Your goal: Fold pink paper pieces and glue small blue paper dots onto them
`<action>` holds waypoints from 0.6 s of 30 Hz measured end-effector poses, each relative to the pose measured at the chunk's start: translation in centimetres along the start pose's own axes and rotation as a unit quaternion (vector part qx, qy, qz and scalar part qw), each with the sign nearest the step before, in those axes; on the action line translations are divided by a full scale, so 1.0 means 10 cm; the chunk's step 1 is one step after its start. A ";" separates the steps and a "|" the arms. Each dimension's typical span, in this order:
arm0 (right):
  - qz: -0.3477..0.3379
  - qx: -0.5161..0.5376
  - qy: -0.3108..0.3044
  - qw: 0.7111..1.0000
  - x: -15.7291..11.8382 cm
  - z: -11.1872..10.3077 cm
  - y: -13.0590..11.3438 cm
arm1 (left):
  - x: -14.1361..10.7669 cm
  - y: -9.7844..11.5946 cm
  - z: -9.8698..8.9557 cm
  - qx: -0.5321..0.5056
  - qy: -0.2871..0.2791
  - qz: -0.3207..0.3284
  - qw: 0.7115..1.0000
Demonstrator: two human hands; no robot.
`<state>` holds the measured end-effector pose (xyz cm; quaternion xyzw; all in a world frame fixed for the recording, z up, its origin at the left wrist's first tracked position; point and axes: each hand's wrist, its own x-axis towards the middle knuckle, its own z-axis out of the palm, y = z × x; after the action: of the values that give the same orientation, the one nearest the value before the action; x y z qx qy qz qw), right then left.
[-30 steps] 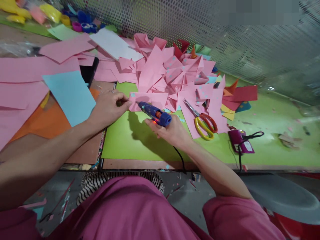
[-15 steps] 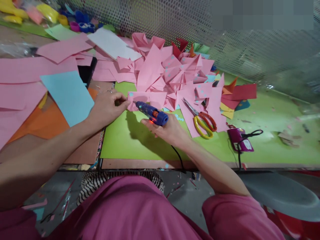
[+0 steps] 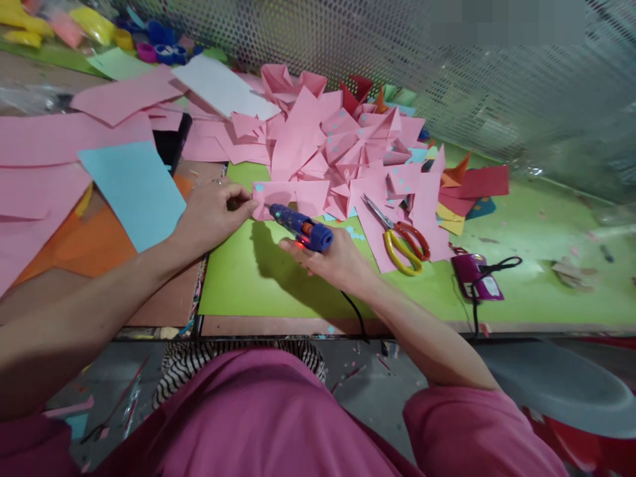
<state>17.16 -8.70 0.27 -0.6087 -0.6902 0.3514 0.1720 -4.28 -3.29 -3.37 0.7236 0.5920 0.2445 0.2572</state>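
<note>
My right hand (image 3: 338, 260) is wrapped round a blue glue gun (image 3: 302, 228) with a small red light on it. Its nozzle points left, over a pink paper strip (image 3: 311, 197) with a light blue dot near its left end. My left hand (image 3: 213, 209) pinches the left edge of that strip between thumb and forefinger. Just right of the glue gun, scissors (image 3: 405, 248) with one yellow and one red handle lie on pink paper.
Folded pink papers (image 3: 348, 139) are heaped behind my hands. A light blue sheet (image 3: 134, 189) and orange paper (image 3: 89, 245) lie at the left. On the green table surface (image 3: 556, 232) at the right are a purple object (image 3: 470, 275) with a black cord and paper scraps.
</note>
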 end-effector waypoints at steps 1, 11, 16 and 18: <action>0.003 0.008 -0.007 1.000 -0.01 0.00 -0.01 | 0.00 0.00 0.00 0.001 0.001 -0.002 1.000; 0.020 -0.186 0.146 0.971 -0.42 -0.86 0.68 | -0.05 0.07 -0.08 0.026 -0.023 -0.005 0.999; 0.133 -0.320 0.193 0.918 -0.67 -1.21 1.34 | -0.06 0.00 -0.03 0.094 -0.029 -0.027 0.995; 0.140 -0.340 0.192 0.910 -0.72 -1.25 1.49 | -0.05 -0.07 0.01 0.113 -0.014 -0.029 0.993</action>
<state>37.62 -12.00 -0.08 -0.7767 -0.6290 -0.0077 0.0324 -4.75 -3.67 -3.93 0.7338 0.6330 0.1585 0.1892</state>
